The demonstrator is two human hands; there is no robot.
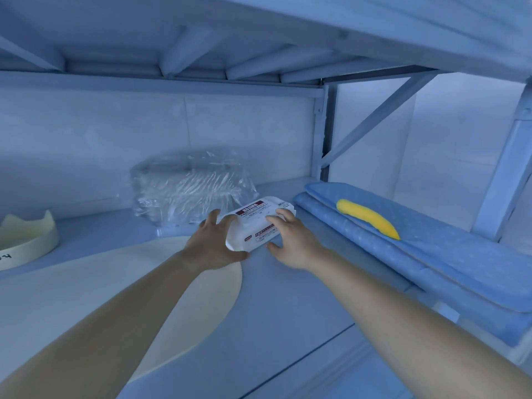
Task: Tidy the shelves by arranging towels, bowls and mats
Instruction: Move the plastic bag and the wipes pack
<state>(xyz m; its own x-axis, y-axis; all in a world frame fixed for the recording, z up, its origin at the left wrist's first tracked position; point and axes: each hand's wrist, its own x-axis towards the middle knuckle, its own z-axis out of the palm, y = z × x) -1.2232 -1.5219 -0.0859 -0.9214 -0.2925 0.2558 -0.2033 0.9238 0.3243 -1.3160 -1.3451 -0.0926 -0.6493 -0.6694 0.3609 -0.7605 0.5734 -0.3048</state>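
We held a white pack of wipes (257,224) with both hands, deep on the shelf (288,298). Our left hand (214,244) cupped its near left end with fingers spread; our right hand (290,240) pressed on its right side, thumb below. The soft pack seemed likely to sag or slip if one hand let go early. Pushing it back could have crumpled the clear plastic bundle (193,191) just behind it. The pack was flat and rectangular, with a dark red label and small print. A round cream mat (100,298) lay to the left, folded blue mats (431,254) to the right, carrying a yellow banana-shaped object (368,218).
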